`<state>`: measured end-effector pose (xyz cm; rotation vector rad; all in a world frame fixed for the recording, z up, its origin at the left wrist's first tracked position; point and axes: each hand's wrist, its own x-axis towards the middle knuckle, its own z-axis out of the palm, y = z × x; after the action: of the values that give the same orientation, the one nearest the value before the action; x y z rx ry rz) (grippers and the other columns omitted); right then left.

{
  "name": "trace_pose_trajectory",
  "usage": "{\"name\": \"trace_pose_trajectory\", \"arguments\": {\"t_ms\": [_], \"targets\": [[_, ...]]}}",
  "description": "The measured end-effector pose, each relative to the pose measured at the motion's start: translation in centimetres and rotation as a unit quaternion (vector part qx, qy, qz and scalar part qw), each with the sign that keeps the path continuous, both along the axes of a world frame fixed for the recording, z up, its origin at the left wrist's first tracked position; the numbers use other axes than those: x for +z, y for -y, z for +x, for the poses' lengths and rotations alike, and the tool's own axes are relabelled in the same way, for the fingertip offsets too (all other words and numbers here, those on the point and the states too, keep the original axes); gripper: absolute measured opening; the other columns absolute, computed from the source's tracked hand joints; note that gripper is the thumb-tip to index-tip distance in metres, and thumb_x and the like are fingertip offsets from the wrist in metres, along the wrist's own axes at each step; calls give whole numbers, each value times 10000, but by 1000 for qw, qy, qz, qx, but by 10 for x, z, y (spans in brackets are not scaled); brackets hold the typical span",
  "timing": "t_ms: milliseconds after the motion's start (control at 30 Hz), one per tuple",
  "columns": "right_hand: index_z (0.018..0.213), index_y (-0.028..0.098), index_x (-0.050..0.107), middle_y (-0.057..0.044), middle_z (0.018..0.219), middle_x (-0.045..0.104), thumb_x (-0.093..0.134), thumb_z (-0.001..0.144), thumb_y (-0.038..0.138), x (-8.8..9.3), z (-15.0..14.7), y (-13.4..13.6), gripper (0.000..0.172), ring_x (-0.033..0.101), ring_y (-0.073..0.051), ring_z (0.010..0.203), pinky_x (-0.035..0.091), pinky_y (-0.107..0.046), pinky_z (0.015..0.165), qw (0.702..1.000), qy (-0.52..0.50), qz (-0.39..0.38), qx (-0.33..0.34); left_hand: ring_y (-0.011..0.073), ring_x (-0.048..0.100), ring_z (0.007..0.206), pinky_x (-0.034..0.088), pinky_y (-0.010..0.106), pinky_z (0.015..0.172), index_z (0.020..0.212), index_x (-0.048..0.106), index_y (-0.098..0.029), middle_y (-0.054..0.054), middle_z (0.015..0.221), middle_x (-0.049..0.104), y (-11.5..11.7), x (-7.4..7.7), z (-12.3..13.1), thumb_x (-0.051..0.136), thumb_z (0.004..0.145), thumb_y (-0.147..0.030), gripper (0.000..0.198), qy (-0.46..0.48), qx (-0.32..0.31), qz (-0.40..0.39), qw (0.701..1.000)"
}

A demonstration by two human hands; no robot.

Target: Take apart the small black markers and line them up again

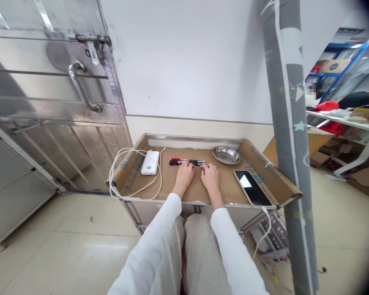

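Two open hands, nothing gripped: left hand (183,174) and right hand (209,177) brush the pens (187,162) by our table's (172,182) far edge; we'd pinch singly.

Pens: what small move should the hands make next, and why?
Probably close the left hand on the nearest of the pens. It and the right hand lie open on the cardboard, fingertips at the pens, and no pen is held.

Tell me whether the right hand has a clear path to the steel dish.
Probably yes: the right hand lies by the pens, and only bare cardboard separates it from the steel dish just beyond.
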<state>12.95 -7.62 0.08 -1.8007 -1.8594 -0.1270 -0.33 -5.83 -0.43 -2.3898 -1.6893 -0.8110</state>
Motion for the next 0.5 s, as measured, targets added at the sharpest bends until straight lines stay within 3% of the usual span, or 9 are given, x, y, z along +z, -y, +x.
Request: {"name": "trace_pose_trajectory", "arguments": {"t_ms": [333,500], "targets": [[1022,190,646,-122,971,558,423,801,91,-6,1,-4,329,470,-246,930,351,-360,810,999,-24,25,18,233,540,965,429,377,877,980,562,-128,128,977,570,-2,-2,1,393,884,-137,194,11,3,13,1000],[1060,237,646,-92,1015,541,411,805,90,-8,2,-7,377,467,-221,932,363,-337,811,996,-20,31,81,267,531,995,433,406,863,1001,531,-101,172,1028,557,4,6,0,375,859,-106,211,52,124,29,991]]}}
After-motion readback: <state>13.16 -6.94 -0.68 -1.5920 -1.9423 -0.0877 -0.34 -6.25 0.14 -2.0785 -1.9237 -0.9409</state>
